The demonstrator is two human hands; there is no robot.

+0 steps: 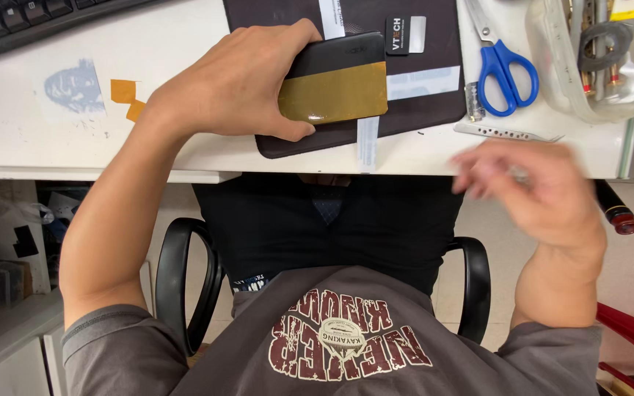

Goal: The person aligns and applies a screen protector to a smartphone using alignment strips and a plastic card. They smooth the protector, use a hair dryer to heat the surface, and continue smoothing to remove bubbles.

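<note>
Head view: left hand (232, 84) grips phone (335, 81); right hand (533, 187) blurred, half-open

Blue-handled scissors (506, 67) at 1 o'clock, metal tweezers (506, 133) below; keyboard (31, 22) at 11; orange tape scraps (126, 97) at 10.

We wear a grey short-sleeved T-shirt (346, 345) with a dark red print across the chest: blocky lettering around a small pale oval emblem (343, 339). The sleeves end above the elbows on either side of that emblem, leaving both forearms bare. Beyond the emblem, toward the knees, our lap is covered by black trousers (332, 220). No watch, rings or gloves show.
</note>
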